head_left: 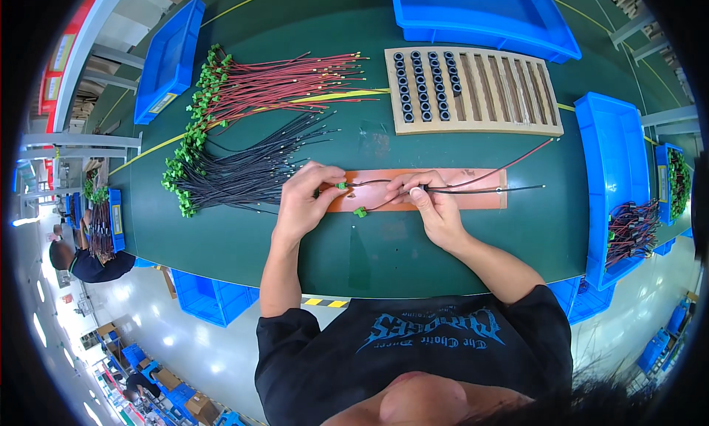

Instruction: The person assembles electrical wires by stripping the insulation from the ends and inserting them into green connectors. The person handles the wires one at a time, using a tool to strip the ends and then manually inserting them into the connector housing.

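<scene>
**Tips for handling a two-wire pair without a mess**

So the left hand has a green connector pinched between thumb and fingers, above the left part of the orange mat. The right hand is closed around the wires, with a small black piece by the thumb. Can't tell if that piece goes right around both wires, fingers are in the way.

Past the right hand, the red wire angles up and away while the black wire runs nearly level. The second green connector hangs loose at the mat's near edge, just beside the left hand.

I'd say the job right now is getting the pair neat, so imo:

- hold the connector by its body, don't tug on the lead
- pinch the wires close to the black piece so they don't twist
- get that loose connector level with the held one, otherwise the lengths will probably come out uneven
- go gentle, thin leads like these could kink
- watch the free ends, that spread looks easy to snag
</scene>
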A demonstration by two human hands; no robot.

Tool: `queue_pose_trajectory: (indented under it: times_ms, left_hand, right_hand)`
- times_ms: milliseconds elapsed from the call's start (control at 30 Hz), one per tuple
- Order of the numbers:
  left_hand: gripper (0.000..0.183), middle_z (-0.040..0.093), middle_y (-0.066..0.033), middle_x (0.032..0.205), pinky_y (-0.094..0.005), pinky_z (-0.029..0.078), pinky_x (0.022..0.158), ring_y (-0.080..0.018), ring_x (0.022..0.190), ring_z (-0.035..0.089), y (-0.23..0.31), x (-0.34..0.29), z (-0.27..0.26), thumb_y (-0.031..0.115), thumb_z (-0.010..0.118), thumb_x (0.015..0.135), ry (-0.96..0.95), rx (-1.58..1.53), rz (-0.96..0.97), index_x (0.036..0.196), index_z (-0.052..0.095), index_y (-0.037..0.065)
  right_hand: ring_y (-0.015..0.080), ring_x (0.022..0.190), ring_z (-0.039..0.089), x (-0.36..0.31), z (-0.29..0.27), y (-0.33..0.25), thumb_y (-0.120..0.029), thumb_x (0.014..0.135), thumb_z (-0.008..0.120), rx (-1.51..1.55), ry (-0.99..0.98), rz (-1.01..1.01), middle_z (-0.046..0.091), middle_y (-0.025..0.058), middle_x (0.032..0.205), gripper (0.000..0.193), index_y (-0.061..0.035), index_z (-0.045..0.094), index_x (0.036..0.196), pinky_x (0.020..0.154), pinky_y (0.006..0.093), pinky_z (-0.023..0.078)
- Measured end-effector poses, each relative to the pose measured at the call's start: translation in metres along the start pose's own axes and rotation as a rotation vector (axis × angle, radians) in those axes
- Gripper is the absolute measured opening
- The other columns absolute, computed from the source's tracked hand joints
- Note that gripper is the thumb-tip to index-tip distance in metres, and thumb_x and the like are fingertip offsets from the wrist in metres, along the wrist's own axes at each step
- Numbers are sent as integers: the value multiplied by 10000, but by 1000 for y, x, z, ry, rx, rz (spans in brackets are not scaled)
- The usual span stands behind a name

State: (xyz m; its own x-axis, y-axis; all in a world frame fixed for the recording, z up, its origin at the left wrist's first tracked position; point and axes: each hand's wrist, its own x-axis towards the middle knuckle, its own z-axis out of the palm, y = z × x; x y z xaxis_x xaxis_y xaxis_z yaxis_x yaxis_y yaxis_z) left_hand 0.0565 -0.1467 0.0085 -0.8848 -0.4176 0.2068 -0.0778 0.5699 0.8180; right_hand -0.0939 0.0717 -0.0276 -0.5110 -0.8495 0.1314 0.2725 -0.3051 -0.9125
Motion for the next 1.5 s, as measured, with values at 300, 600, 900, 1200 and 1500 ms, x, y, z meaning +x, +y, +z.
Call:
queue_pose_trajectory:
  times_ms: [300, 600, 900, 1200, 1500]
  left_hand:
    - [398, 728, -112, 957, -336, 590, 719, -222, 803, 707, -3, 10, -6, -105, 776, 774, -120, 59, 92, 1152, 731, 13]
    - [522, 692, -57, 804, -347, 561, 663, -244, 717, 689, 36, -3, -15, 387, 957, 593, -133, 261, 241, 911, 719, 48]
    - [300, 704, -52, 919, -367, 574, 660, -264, 800, 710, 44, -6, -10, 181, 895, 701, -108, 394, 295, 915, 721, 64]
    - [270, 687, -63, 937, -356, 570, 672, -261, 820, 686, 41, -6, -4, 49, 850, 708, -132, 445, 379, 950, 731, 45]
    - [198, 754, -104, 983, -365, 593, 696, -281, 779, 729, 36, -12, -20, -10, 782, 830, -130, 216, 24, 1009, 707, 29]
  right_hand:
    - [263, 1098, 688, 0, 0, -2, -212, 1133, 455, -26, -3, 43, 629, 215, 1233, 197, -27, 496, 1184, 967, 400, 571]
    - [257, 1120, 678, 2, 2, -6, -139, 1121, 470, 102, 18, 78, 645, 208, 1215, 158, 10, 502, 1162, 997, 410, 583]
    - [279, 1135, 683, 2, 3, -9, -132, 1120, 466, 108, 32, 102, 651, 217, 1232, 150, 6, 498, 1169, 1034, 427, 565]
    - [280, 1172, 679, 2, 5, -11, -143, 1123, 464, 115, 39, 125, 659, 210, 1244, 150, -3, 503, 1161, 1035, 411, 558]
    - [255, 1147, 694, 1, 1, -6, -176, 1125, 474, 35, 41, 108, 666, 188, 1227, 174, -8, 509, 1157, 980, 384, 583]
